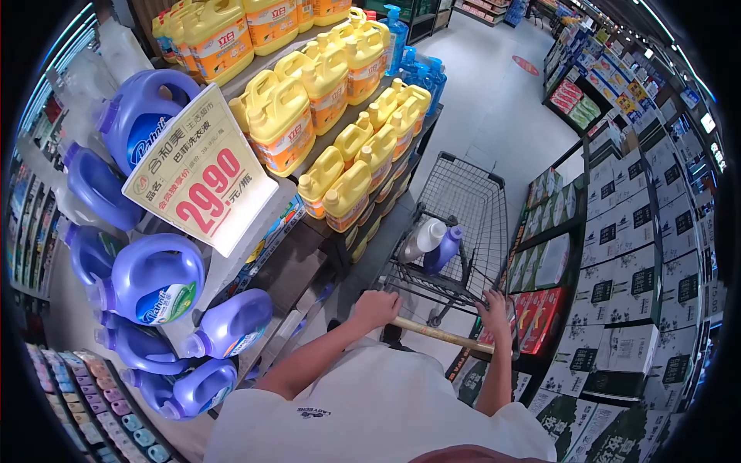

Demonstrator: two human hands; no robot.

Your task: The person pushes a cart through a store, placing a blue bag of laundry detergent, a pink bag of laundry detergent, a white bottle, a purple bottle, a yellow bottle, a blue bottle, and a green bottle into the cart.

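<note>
A wire shopping cart [482, 202] stands in front of me. My left hand [375, 309] is closed at the left end of its pale handle bar [432, 332]. At the right rear corner of the basket, my right hand [495, 308] curls its fingers over the frame, with its wrist above the bar's right end. Inside the cart, near the handle, a white jug-shaped bottle [421, 241] sits beside a purple detergent bottle [444, 251]. Both lean at an angle and touch or nearly touch.
Purple detergent bottles [158, 279] and a price sign [202, 171] reading 29.90 fill the left. Yellow jugs [279, 127] line shelves beyond them. Stacked white cartons [617, 266] and red boxes [540, 318] border the right side. A tiled aisle floor [482, 104] runs ahead.
</note>
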